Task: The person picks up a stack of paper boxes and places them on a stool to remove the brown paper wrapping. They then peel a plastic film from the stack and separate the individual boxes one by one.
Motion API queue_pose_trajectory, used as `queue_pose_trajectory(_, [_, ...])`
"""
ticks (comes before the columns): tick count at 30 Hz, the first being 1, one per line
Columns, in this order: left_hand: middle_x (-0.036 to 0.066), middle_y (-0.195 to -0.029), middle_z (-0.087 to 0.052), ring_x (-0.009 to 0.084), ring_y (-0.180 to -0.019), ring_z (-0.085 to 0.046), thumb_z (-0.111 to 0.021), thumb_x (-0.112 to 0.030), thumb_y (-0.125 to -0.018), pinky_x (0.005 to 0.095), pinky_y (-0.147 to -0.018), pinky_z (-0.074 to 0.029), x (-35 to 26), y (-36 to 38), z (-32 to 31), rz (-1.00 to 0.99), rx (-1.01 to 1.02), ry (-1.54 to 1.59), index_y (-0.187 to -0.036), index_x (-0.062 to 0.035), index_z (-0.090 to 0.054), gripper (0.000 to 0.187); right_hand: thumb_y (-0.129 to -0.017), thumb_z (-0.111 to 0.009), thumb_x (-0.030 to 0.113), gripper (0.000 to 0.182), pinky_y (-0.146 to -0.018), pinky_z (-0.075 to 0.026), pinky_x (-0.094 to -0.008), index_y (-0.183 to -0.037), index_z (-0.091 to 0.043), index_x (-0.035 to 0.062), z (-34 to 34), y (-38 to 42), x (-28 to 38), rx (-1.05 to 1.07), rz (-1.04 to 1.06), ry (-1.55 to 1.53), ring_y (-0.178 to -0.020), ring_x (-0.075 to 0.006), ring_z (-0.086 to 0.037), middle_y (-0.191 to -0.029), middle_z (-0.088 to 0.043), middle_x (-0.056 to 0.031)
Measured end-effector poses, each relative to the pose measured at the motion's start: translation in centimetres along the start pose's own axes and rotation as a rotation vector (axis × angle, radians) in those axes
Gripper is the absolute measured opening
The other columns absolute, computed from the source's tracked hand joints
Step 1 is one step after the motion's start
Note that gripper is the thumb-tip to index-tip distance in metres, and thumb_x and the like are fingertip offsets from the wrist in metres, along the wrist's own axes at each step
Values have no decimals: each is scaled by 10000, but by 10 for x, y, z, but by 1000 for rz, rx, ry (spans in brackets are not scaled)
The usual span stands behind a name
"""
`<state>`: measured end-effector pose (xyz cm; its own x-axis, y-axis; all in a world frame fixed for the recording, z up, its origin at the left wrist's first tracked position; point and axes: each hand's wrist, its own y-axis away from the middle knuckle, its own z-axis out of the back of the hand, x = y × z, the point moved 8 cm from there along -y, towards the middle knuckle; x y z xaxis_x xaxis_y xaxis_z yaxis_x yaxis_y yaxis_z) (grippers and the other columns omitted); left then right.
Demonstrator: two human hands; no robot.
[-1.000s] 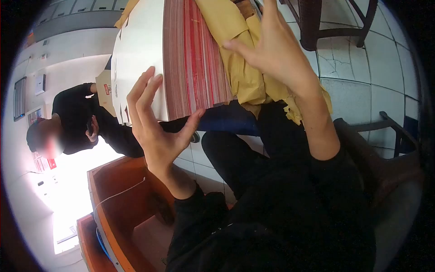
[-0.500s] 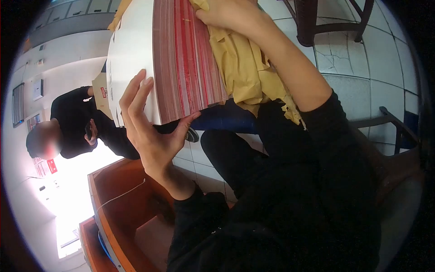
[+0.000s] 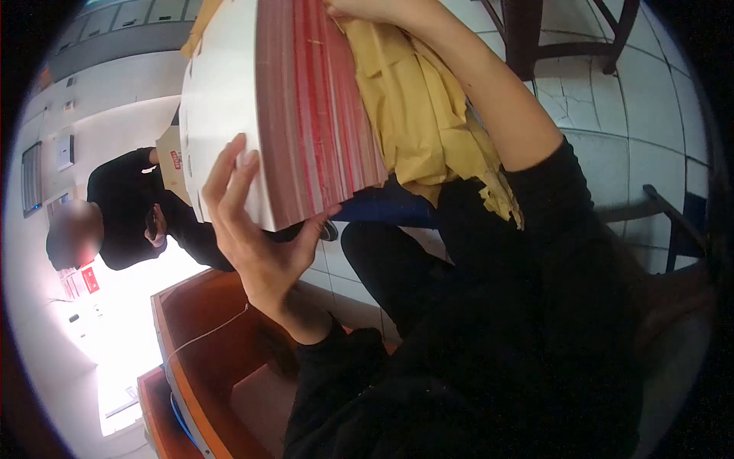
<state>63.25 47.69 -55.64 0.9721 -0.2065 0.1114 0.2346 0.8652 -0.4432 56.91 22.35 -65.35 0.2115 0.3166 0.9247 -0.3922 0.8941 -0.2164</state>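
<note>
A thick stack of sheets (image 3: 317,115) with red and pink edges and a white face fills the upper middle. My left hand (image 3: 260,241) holds its lower corner, fingertips on the white face and thumb at the underside. Crumpled yellow paper (image 3: 417,115) hangs along the right side of the stack, torn at its lower end. At the top edge, my right hand (image 3: 367,9) is closed at the border between paper and stack. The frame cuts off part of this hand.
Another person in dark clothes (image 3: 126,206) is at the left, near a cardboard box (image 3: 170,161). An orange-brown wooden cabinet (image 3: 206,336) with a thin cable stands at lower left. Dark chair or stool legs (image 3: 522,38) are at upper right, on the tiled floor (image 3: 589,153).
The stack's lower corner has moved slightly down, together with my left hand. My right hand has moved up and left, partly out of frame. More of the yellow paper shows.
</note>
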Motion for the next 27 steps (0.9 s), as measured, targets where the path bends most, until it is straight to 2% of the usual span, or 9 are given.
queue_pose_trajectory(4, [200, -1294, -513, 357, -1170, -521, -859, -505, -566, 467, -929, -452, 2, 2, 0, 10, 1, 13, -1312, -113, -450, 936, -757, -748, 379, 680, -884, -484, -376, -1133, -538, -147, 3, -14, -3, 131, 58, -150, -1036, -355, -618, -1091, -613, -319])
queue_pose_trajectory(6, [211, -1263, -529, 372, -1147, -536, -764, -659, -602, 464, -894, -467, 1, 0, 2, 6, -21, 25, -1265, -87, -494, 916, -769, -725, 422, 764, -905, -473, -378, -1195, -483, -165, 4, -24, 4, -424, 15, 70, -1063, -373, -599, -1117, -583, -354])
queue_pose_trajectory(8, [201, -1224, -548, 365, -1087, -567, -699, -723, -623, 446, -849, -480, 3, -9, 8, 32, 38, 101, -1200, -64, -537, 891, -780, -702, 460, 815, -904, -476, -383, -1220, -458, -181, 1, -49, 1, -513, 1, 118, -1058, -384, -598, -1125, -567, -376])
queue_pose_trajectory(10, [176, -1099, -595, 330, -937, -620, -617, -797, -646, 396, -754, -492, 5, -34, 18, 117, 164, 122, -1074, -20, -591, 887, -788, -681, 495, 836, -880, -491, -391, -1208, -465, -196, -12, -87, -12, -125, 15, 11, -1022, -389, -613, -1114, -564, -387])
queue_pose_trajectory(14, [163, -1061, -625, 318, -919, -621, -632, -236, -867, 356, -816, -476, 41, -113, -3, -33, 226, 164, -1107, -14, -580, 331, -801, -644, 572, 825, -745, -542, -366, -1077, -567, -202, -33, -89, -33, 229, -334, -385, -884, -339, -658, -1034, -620, -315])
queue_pose_trajectory(18, [248, -1383, -443, 334, -1229, -486, -399, -530, -949, 430, -1030, -347, 105, -189, -81, 108, 244, 155, -1320, -112, -492, 567, -801, -656, 565, 793, -730, -534, -366, -995, -600, -201, -43, -84, -38, 280, -346, -509, -884, -329, -658, -974, -643, -299])
queue_pose_trajectory(21, [268, -1144, -580, 386, -1126, -522, -345, -480, -977, 442, -943, -397, 100, -191, -89, 350, 428, -116, -1242, -46, -511, 535, -810, -679, 488, 635, -688, -523, -382, -901, -646, -139, -31, -97, -24, 102, -97, -400, -810, -313, -666, -864, -672, -263])
queue_pose_trajectory(22, [189, -1163, -588, 313, -1134, -545, -403, -457, -977, 387, -978, -383, 107, -193, -103, 195, 324, 315, -1207, -53, -539, 484, -815, -680, 448, 567, -674, -516, -387, -859, -646, -116, -25, -100, -19, 18, -13, -352, -775, -308, -661, -827, -668, -253])
queue_pose_trajectory(27, [292, -1124, -567, 402, -1094, -524, -322, -472, -980, 460, -904, -385, 107, -191, -99, 276, 383, -5, -1142, 38, -516, 569, -850, -646, 243, 305, -643, -489, -415, -724, -604, -31, -12, -91, -5, -287, 250, -133, -660, -345, -629, -755, -642, -242])
